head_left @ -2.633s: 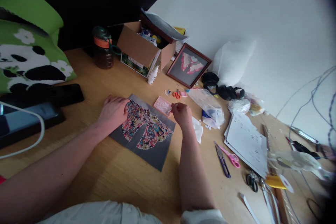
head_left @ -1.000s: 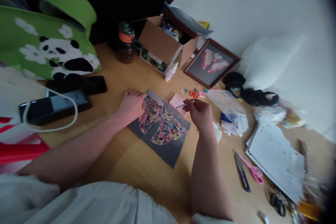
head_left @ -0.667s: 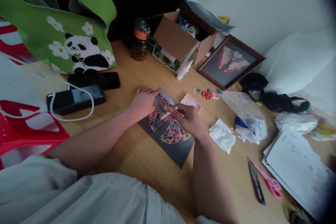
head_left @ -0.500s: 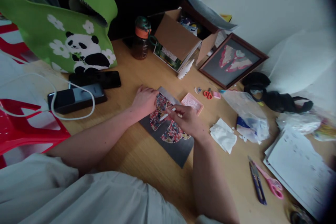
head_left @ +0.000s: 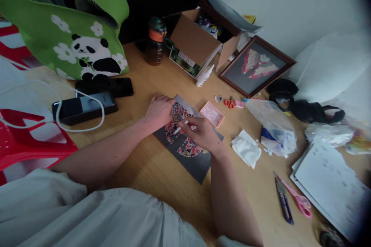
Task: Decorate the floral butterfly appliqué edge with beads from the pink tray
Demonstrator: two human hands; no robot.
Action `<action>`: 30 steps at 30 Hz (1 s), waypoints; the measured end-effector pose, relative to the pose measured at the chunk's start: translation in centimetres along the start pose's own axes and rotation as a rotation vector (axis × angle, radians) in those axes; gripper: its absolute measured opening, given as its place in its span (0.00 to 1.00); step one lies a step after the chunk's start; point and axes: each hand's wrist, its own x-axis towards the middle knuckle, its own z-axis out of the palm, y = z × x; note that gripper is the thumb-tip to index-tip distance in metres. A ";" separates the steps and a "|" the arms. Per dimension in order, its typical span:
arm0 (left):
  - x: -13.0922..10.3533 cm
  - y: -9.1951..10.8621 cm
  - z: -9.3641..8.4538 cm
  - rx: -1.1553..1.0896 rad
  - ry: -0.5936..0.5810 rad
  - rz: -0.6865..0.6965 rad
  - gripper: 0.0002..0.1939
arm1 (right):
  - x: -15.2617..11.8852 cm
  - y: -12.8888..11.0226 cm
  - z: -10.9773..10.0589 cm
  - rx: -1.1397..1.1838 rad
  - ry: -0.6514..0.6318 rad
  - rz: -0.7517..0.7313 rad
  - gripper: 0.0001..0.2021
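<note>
A dark grey sheet lies on the table with floral patterned pieces on it, edged by small pale dots. My left hand lies on the sheet's upper left edge, its fingers resting flat and partly out of sight. Between the fingertips of my right hand is a thin white pen-like stick, its tip pointing down at the left floral piece. That hand hides part of the pattern. Just beyond it sits a pink tray holding tiny pale beads.
Orange scissors, a white bottle and a framed butterfly picture stand farther back. To the right are a crumpled tissue, snips, pink scissors and papers. A power bank lies left.
My right hand has shifted slightly left and toward me, carrying the white stick's tip over the left floral piece. My left hand stays in place.
</note>
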 end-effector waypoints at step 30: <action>-0.1 0.1 -0.2 0.003 -0.006 -0.010 0.17 | 0.0 -0.2 0.0 -0.005 -0.043 -0.027 0.15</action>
